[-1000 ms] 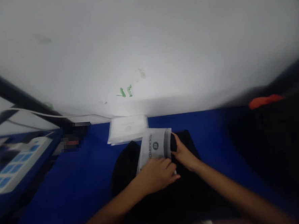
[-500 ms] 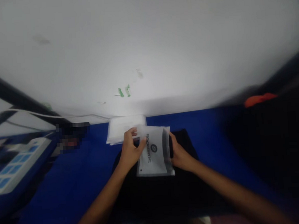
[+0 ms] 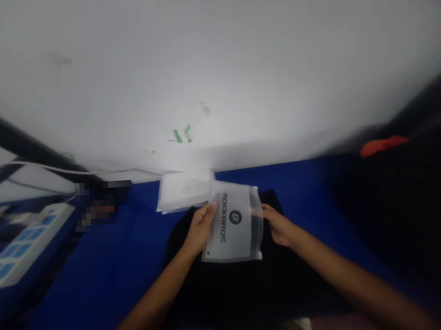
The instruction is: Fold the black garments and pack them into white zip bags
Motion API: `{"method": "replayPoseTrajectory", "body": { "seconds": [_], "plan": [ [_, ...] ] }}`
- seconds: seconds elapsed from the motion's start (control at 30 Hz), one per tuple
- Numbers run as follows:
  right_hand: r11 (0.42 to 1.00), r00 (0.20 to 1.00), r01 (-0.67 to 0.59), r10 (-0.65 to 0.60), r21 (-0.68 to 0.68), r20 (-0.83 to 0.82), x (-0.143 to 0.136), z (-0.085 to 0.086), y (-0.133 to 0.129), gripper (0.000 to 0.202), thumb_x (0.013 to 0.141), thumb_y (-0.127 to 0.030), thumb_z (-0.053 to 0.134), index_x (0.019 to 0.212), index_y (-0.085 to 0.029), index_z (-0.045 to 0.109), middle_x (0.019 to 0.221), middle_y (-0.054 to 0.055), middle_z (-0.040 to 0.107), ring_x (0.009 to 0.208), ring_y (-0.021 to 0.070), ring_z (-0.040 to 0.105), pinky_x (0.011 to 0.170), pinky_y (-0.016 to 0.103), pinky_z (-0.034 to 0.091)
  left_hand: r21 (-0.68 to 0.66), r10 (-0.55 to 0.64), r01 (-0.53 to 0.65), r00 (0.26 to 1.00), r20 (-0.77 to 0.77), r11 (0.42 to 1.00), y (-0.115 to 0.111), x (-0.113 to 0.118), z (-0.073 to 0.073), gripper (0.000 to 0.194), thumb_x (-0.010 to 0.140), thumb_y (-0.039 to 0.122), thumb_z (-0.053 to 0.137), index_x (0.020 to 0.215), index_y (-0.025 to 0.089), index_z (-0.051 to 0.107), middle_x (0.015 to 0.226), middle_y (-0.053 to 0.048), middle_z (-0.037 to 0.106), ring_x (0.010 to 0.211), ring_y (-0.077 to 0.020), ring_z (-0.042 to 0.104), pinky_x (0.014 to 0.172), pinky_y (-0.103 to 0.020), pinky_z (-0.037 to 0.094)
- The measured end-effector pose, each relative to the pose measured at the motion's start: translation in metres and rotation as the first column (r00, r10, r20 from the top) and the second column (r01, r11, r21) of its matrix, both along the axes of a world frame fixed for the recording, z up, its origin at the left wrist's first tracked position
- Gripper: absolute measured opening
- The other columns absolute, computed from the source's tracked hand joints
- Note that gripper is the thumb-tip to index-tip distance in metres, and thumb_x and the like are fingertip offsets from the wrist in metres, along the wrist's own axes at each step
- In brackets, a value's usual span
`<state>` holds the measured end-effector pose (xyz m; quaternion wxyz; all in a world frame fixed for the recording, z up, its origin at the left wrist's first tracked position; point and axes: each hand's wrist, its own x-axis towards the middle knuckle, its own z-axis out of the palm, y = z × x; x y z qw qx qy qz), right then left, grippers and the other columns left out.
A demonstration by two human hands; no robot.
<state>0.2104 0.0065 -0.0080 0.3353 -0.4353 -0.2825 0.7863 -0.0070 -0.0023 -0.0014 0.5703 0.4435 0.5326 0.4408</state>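
A frosted plastic zip bag (image 3: 242,238) printed ROCKBROS is held up over the table, its lettering running sideways. My left hand (image 3: 201,229) grips its left edge, thumb on the front and the other fingers behind. At the clear slider end on the right, my right hand (image 3: 281,227) has its fingertips at the edge; they show through the clear strip, and I cannot tell whether they are inside or behind it. Below the bag lies a black cloth-like item (image 3: 231,289). Behind the left hand rests a stack of similar white bags (image 3: 182,187).
A blue-covered table (image 3: 299,180) meets a white wall (image 3: 255,73). A white power strip with blue sockets (image 3: 27,246) is at left, and a white cable (image 3: 82,172) runs along the wall. An orange item (image 3: 381,146) and a large dark mass (image 3: 403,223) are at right.
The bag has tilted and shifted slightly right, with its print facing me more squarely. My left fingers have moved down behind its edge, and my right hand has moved a little right.
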Motion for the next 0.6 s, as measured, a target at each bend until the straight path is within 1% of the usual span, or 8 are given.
{"method": "replayPoseTrajectory", "body": {
  "seconds": [0.1, 0.2, 0.27, 0.33, 0.4, 0.47, 0.53, 0.6],
  "plan": [
    [0.997, 0.994, -0.080, 0.078, -0.018, -0.078, 0.001, -0.006, -0.001, 0.051, 0.063, -0.035, 0.084, 0.107, -0.017, 0.065, 0.097, 0.010, 0.073, 0.086, 0.0263, 0.071, 0.084, 0.044, 0.056, 0.005, -0.066, 0.067, 0.997, -0.034, 0.998, -0.004, 0.002, 0.002, 0.049, 0.082, 0.061, 0.059, 0.090, 0.013, 0.068, 0.078, -0.006, 0.071, 0.062, -0.0154, 0.062, 0.057, -0.024, 0.047],
    [0.994, 0.993, -0.110, 0.110, 0.018, -0.028, 0.000, -0.014, -0.003, 0.056, 0.058, -0.029, 0.086, 0.109, -0.017, 0.065, 0.095, 0.009, 0.074, 0.086, 0.0264, 0.071, 0.083, 0.045, 0.056, -0.050, -0.135, 0.137, 0.990, 0.033, 0.989, -0.009, 0.008, 0.002, 0.053, 0.081, 0.064, 0.059, 0.090, 0.012, 0.068, 0.076, -0.006, 0.071, 0.061, -0.0158, 0.062, 0.055, -0.024, 0.047],
    [0.992, 0.999, -0.051, 0.048, 0.113, 0.022, -0.002, -0.016, -0.004, 0.051, 0.061, -0.029, 0.084, 0.108, -0.019, 0.066, 0.096, 0.007, 0.074, 0.090, 0.0264, 0.070, 0.084, 0.044, 0.055, -0.076, -0.115, 0.122, 0.989, 0.097, 0.990, -0.010, 0.011, -0.002, 0.056, 0.080, 0.065, 0.060, 0.093, 0.011, 0.069, 0.076, -0.007, 0.072, 0.062, -0.0172, 0.064, 0.057, -0.025, 0.048],
    [0.979, 0.996, 0.048, -0.061, 0.197, 0.058, -0.005, -0.015, -0.005, 0.043, 0.065, -0.032, 0.082, 0.104, -0.021, 0.068, 0.094, 0.006, 0.074, 0.093, 0.0269, 0.069, 0.084, 0.044, 0.055, -0.100, -0.063, 0.079, 0.986, 0.157, 0.992, -0.009, 0.013, -0.008, 0.058, 0.079, 0.066, 0.060, 0.095, 0.010, 0.070, 0.078, -0.009, 0.073, 0.065, -0.0191, 0.066, 0.060, -0.027, 0.050],
    [0.965, 0.986, 0.133, -0.152, 0.226, 0.071, -0.008, -0.011, -0.005, 0.037, 0.067, -0.037, 0.080, 0.098, -0.020, 0.070, 0.090, 0.006, 0.074, 0.093, 0.0282, 0.069, 0.082, 0.043, 0.056, -0.112, -0.025, 0.048, 0.979, 0.200, 0.992, -0.009, 0.015, -0.013, 0.059, 0.079, 0.065, 0.061, 0.096, 0.010, 0.070, 0.082, -0.010, 0.074, 0.069, -0.0208, 0.068, 0.064, -0.028, 0.052],
    [0.954, 0.976, 0.193, -0.211, 0.230, 0.054, -0.011, -0.007, -0.006, 0.037, 0.068, -0.043, 0.078, 0.095, -0.019, 0.070, 0.087, 0.007, 0.074, 0.092, 0.0297, 0.069, 0.080, 0.044, 0.056, -0.111, -0.025, 0.052, 0.971, 0.237, 0.992, -0.009, 0.016, -0.017, 0.057, 0.080, 0.063, 0.062, 0.100, 0.011, 0.070, 0.087, -0.011, 0.074, 0.075, -0.0216, 0.069, 0.069, -0.029, 0.053],
    [0.949, 0.973, 0.217, -0.230, 0.228, 0.029, -0.014, -0.004, -0.008, 0.042, 0.068, -0.047, 0.077, 0.098, -0.019, 0.069, 0.087, 0.007, 0.074, 0.092, 0.0306, 0.069, 0.078, 0.044, 0.057, -0.125, -0.066, 0.105, 0.957, 0.281, 0.987, -0.011, 0.017, -0.017, 0.054, 0.080, 0.059, 0.064, 0.105, 0.011, 0.069, 0.089, -0.011, 0.074, 0.077, -0.0217, 0.070, 0.070, -0.030, 0.054],
    [0.970, 0.987, 0.150, -0.157, 0.191, 0.021, -0.015, -0.001, -0.009, 0.045, 0.069, -0.049, 0.076, 0.101, -0.019, 0.069, 0.088, 0.008, 0.073, 0.091, 0.0306, 0.069, 0.078, 0.045, 0.057, -0.155, -0.124, 0.180, 0.940, 0.318, 0.971, -0.015, 0.019, -0.017, 0.053, 0.080, 0.056, 0.066, 0.108, 0.011, 0.068, 0.088, -0.011, 0.074, 0.075, -0.0213, 0.070, 0.069, -0.030, 0.055]
  ]
}}
